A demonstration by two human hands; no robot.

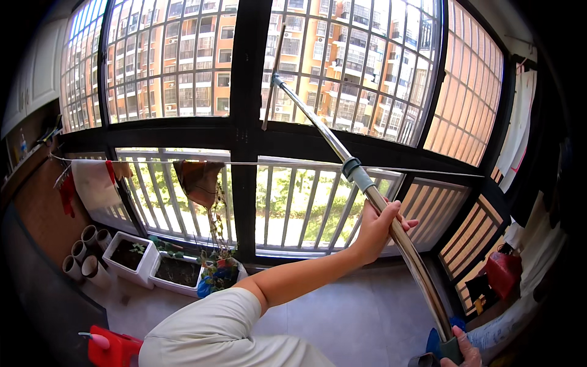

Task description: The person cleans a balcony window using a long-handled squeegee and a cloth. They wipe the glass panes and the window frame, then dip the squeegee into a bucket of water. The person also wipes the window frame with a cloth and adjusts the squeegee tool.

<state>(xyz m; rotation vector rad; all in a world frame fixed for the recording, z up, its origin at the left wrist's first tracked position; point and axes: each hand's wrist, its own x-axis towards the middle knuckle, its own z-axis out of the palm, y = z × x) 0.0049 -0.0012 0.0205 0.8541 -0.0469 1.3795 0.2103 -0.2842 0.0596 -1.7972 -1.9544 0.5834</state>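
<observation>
Balcony with black-framed barred windows: both hands grip a long shiny metal pole.

Left hand [374,227] is wrapped around the smooth steel tube of the long shiny metal pole [342,156] just below its grey-green plastic collar [356,172]; right hand [463,353] clasps the dark handle end at the lower right. It slants up to the glass. White rectangular planters [131,257] sit on the tiled floor [367,318] by the railing.
</observation>
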